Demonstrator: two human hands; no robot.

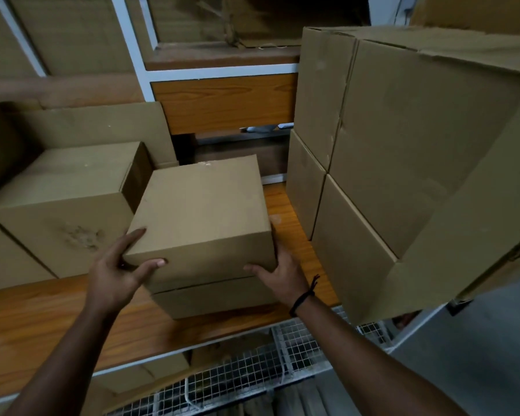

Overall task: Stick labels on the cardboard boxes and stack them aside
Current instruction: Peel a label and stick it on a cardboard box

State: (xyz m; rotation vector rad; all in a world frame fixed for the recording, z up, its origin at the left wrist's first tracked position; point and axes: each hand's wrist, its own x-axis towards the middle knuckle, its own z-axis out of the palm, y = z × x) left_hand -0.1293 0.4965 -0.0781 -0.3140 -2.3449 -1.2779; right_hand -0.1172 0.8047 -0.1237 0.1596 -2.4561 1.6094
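A wooden shelf (42, 325) with an orange-brown grain runs across the view, edged in front by a white metal frame (132, 46) that also rises behind as uprights. Under the front edge lies wire mesh (252, 370), and a grey floor (478, 355) shows at lower right. The room is dim and packed with cardboard. A left stack (60, 199) of cartons stands on the shelf, with flat sheets leaning behind it. A taller right stack (403, 145) of large cartons overhangs the shelf's front edge. In the gap between the two stacks, near the middle of the shelf, sits the box (201, 211), upright with its plain top facing up. It lies over a lower box (216, 298) of like width; whether the two touch cannot be told. Its top looks close to square, so no long axis stands out. Its near edge slants, with the left corner closer to the person, and its front face is turned toward them. The left hand (117, 274) grasps the near left corner, thumb on the front face and fingers along the left side. The right hand (282, 274), with a dark wristband (303, 298), grasps the near right corner, thumb on the front face and fingers hidden round the side.
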